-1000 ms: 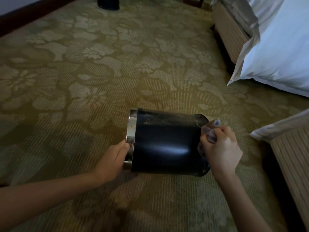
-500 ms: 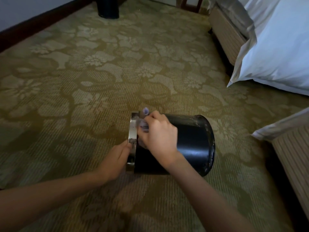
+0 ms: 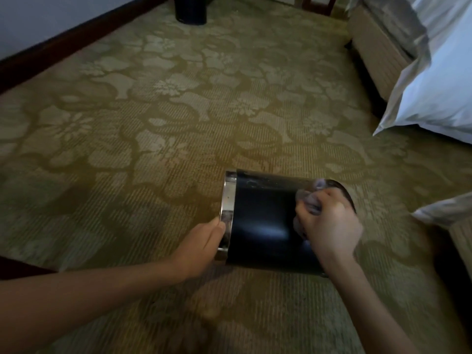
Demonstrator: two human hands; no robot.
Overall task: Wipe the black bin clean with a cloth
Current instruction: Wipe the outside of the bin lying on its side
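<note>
I see the black bin [image 3: 263, 218] lying on its side at lower centre of the frame, chrome rim [image 3: 228, 198] to the left; my right hand [image 3: 329, 226] is curled tight round a bunched cloth [image 3: 310, 203], pressing it on the bin's right end. My left hand [image 3: 201, 245] touches the rim's near edge; whether its fingers hook inside, I cannot tell. Patterned carpet [image 3: 178, 123] lies beneath; white bedding [image 3: 434, 85] hangs at upper right.

Two bare hands: the left hand [image 3: 201, 244] and the right hand [image 3: 329, 226], the latter slightly blurred. Behind each runs a slender, uncovered arm, the left forearm [image 3: 102, 290] and the right forearm [image 3: 370, 302], bare to the picture's edge.
</note>
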